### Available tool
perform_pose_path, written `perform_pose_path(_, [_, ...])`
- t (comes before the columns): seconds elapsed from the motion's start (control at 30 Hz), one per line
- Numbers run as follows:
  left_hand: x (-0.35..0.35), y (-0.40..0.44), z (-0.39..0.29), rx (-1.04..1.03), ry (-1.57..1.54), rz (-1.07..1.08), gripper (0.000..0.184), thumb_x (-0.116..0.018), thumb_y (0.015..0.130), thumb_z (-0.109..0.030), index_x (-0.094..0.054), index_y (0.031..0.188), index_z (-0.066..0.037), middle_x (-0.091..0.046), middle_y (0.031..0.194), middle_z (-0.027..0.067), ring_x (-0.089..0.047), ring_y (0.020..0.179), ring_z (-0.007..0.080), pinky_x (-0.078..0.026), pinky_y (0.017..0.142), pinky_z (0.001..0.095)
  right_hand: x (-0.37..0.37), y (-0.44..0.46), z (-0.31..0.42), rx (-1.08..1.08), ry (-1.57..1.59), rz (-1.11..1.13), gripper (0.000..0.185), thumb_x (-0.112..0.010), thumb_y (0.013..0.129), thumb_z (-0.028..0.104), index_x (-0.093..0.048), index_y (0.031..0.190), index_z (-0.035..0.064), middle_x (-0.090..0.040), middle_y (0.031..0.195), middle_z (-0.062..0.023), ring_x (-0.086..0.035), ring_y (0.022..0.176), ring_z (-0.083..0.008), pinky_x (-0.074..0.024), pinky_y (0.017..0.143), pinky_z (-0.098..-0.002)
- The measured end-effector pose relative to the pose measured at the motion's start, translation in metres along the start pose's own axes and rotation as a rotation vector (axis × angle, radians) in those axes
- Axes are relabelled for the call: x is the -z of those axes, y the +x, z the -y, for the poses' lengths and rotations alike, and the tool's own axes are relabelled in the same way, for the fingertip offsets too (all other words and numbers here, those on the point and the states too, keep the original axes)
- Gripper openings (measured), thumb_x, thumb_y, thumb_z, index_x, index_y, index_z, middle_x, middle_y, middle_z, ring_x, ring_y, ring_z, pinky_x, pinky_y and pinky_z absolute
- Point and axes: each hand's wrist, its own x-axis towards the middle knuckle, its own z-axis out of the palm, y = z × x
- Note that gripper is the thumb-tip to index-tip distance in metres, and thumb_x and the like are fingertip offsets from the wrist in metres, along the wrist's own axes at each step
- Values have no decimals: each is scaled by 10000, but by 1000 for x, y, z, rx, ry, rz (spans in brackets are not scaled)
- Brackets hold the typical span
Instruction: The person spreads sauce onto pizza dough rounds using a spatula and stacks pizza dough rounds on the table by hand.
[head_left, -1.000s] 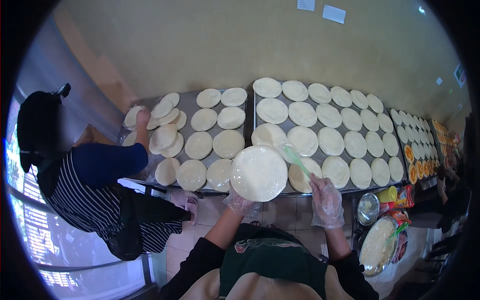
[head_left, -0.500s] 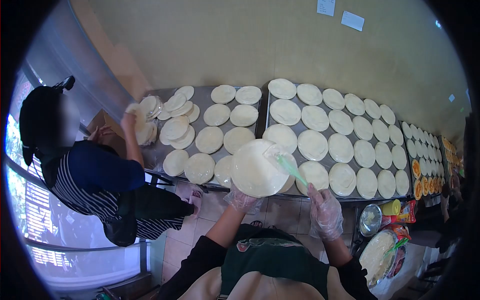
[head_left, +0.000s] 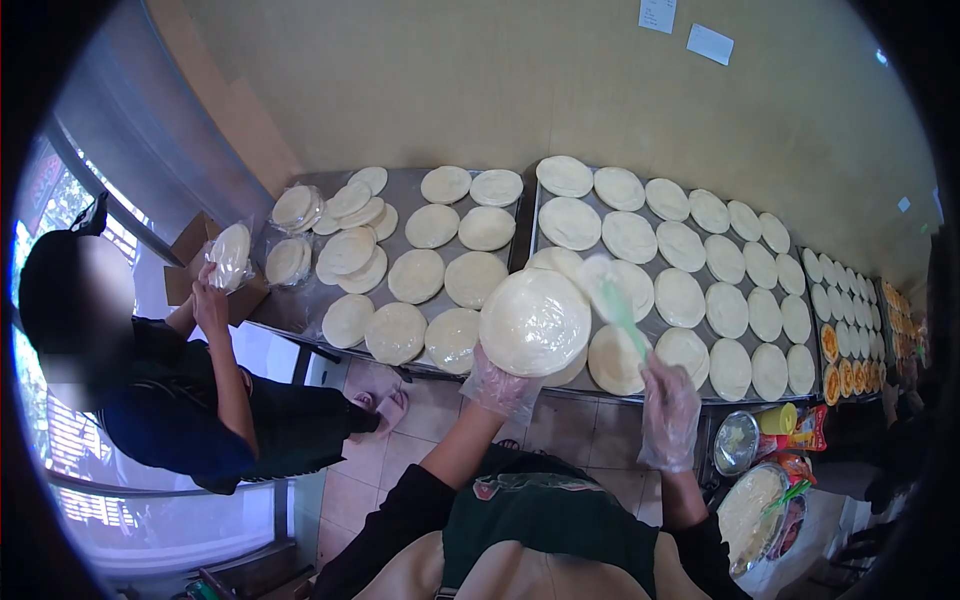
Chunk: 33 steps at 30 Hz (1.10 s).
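Note:
My left hand (head_left: 500, 385), in a clear plastic glove, supports a round pale dough base (head_left: 535, 322) from below. The base's top is glossy, and it is raised over the front edge of the trays. My gloved right hand (head_left: 668, 412) grips a green-handled brush (head_left: 622, 312) with a whitish head, blurred by motion. The brush head is just right of the held base, above the dough rounds on the right tray (head_left: 668, 270). Beneath and to the left, more dough rounds lie on the left tray (head_left: 455, 275).
At the left, a co-worker (head_left: 190, 390) holds a plastic-wrapped stack of rounds (head_left: 231, 255) by a cardboard box (head_left: 190, 250). A big bowl of pale mixture (head_left: 750, 515) and a smaller metal bowl (head_left: 737, 443) stand lower right. Farther trays hold orange-topped rounds (head_left: 848, 376).
The brush has lifted off the base and swung right with my right hand. My left hand has shifted slightly right with the base. The co-worker has moved the wrapped stack toward the box.

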Motion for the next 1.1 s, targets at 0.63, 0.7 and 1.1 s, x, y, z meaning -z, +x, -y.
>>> perform_pose_path(0.63, [-8,4,-13,-184,300,-18,664,-471,974,-524,-439,1497,-117,-477,1511,165,-479,1365,405,-405,1107,646,-56,-49,-23,26,254,-54,294,-649,921,-33,-634,1214,-5,-637,922,-160,-630,800,-254,-515,741,-355])
perform_pose_path(0.7, [-21,-6,-12,-329,754,-139,672,-467,972,-530,-431,1502,-118,-477,1511,166,-479,1364,408,-404,1108,646,-59,-42,-25,-69,334,-3,280,-641,931,-28,-633,1210,-12,-649,946,-163,-641,823,-246,-519,764,-349])
perform_pose_path(1.1, [-6,-28,-82,-374,719,-24,574,-657,947,-269,-467,1450,-69,-551,1444,151,-566,1305,274,-485,1083,510,-111,-5,-44,-209,629,62,224,-627,972,25,-641,1192,-11,-692,1116,-126,-643,1051,-179,-511,933,-329])
